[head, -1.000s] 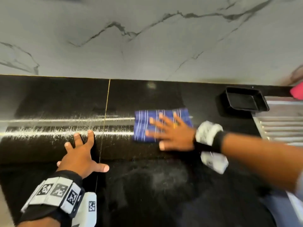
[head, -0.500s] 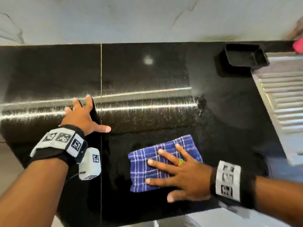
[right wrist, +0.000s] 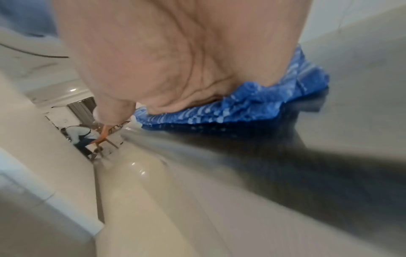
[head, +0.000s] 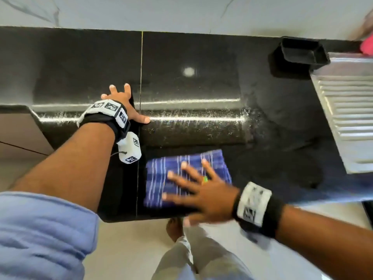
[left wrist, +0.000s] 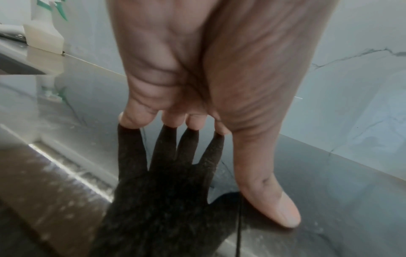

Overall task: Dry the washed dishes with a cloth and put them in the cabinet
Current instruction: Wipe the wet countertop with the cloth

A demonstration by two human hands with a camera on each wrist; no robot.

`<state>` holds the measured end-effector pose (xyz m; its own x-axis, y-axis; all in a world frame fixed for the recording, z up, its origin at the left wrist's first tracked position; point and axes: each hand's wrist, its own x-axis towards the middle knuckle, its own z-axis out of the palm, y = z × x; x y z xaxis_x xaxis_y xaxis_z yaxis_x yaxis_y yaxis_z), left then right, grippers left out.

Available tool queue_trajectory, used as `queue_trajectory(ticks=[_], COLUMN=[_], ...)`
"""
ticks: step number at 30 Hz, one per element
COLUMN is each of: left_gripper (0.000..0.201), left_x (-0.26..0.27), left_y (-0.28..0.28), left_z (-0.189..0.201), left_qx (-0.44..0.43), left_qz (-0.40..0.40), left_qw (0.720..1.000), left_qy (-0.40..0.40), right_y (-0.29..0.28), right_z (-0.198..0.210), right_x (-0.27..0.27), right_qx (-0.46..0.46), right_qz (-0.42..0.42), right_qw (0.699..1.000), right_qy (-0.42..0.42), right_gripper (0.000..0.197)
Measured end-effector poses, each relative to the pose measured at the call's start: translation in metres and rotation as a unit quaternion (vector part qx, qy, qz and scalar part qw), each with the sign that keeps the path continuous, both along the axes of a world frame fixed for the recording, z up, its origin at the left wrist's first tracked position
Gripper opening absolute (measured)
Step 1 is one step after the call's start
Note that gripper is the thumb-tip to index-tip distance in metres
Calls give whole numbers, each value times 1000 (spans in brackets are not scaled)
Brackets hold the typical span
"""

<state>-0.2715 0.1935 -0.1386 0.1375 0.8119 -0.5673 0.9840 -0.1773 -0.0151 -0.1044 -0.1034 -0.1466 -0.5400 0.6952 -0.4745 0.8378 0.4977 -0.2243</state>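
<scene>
Head view: my right hand [head: 203, 190] lies flat, fingers straight and spread, pressing the folded blue cloth with thin white stripes [head: 181, 174] onto the polished black stone countertop [head: 201, 87] near its front edge; my thumb reaches past that edge. My left hand [head: 123, 104] rests further back on the counter, fingers straight and spread, thumb pointing right, well apart from the cloth and holding nothing. Streaks of light run across the counter between the two hands. A black rectangular plastic tray [head: 302, 51] stands at the back right, just beside the ribbed steel drainboard [head: 347, 110]; the white marble-patterned wall [head: 181, 13] rises behind. Left wrist view: the palm of my left hand [left wrist: 208, 73] fills the upper frame, four fingertips [left wrist: 134, 118] touching the glossy counter [left wrist: 340, 191] and meeting their dark reflection, the thumb extended and flat on the surface. A white spray bottle with a green trigger [left wrist: 46, 33] stands at the far left. Right wrist view: the heel of my right hand [right wrist: 175, 57] bears on the blue cloth [right wrist: 252, 104], which bunches slightly under it at the counter's edge [right wrist: 241, 156]; my fingers are hidden.
</scene>
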Motion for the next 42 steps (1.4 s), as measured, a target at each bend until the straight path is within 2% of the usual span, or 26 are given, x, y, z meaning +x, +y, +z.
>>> queue_trajectory(ticks=[1,3,5,7,9,11,12,15,18,20,21,24,27,29,32,34,35,37,39,42], left_gripper=[137,128,113,91,65,44,39,42,70,79,79,73,63,52,46,47,47,45,45,47], left_x=[0,1,9,19,34,53,61,82,102,114,117,131,143,154,170,180,184,189,191,193], left_y=[-2,-10,-20,-32,-42,-53,-58,-69,-77,-79,-80,-82,-81,-75,-57,-43,-36,-23,-16,-18], left_z=[0,3,10,19,24,31,34,35,29,24,22,16,13,13,14,13,13,10,6,-3], left_qx=[4,14,32,66,127,195,212,180,118,103,101,100,105,109,98,88,82,76,91,130], left_qz=[-3,-13,-24,-37,-72,-102,-109,-123,-143,-147,-144,-138,-125,-103,-89,-90,-85,-68,-60,-48], left_qw=[1000,1000,999,997,989,975,969,970,977,977,977,978,979,979,983,985,986,988,987,982], left_qy=[2,4,11,17,-2,-40,-60,-105,-107,-115,-120,-124,-124,-135,-129,-122,-119,-117,-120,-125], right_y=[-19,-17,30,86,111,87,60,-41,-96,-78,-56,31,81,61,-11,-45,-44,-9,54,188], right_z=[-1,-5,-10,-11,-9,-11,-12,-7,-10,-12,-13,-16,-10,-7,0,4,7,9,2,-12], right_x=[1,21,55,99,124,115,98,42,40,66,81,147,182,173,146,146,154,172,191,237], right_qx=[2,5,44,35,24,23,24,33,44,49,60,33,6,-5,-1,29,33,33,-24,46], right_qz=[20,25,-62,-186,-252,-260,-245,-152,-94,-84,-107,-229,-249,-236,-171,-100,-88,-55,-116,-189], right_qw=[1000,1000,997,980,965,963,967,988,995,995,992,973,967,971,985,994,995,998,993,981], right_qy=[7,6,-25,-56,-71,-70,-68,-20,7,11,8,-21,-46,-47,0,-19,-42,-19,7,-15], right_gripper=[69,65,65,65,67,70,71,71,64,59,59,61,62,66,69,67,66,61,60,59])
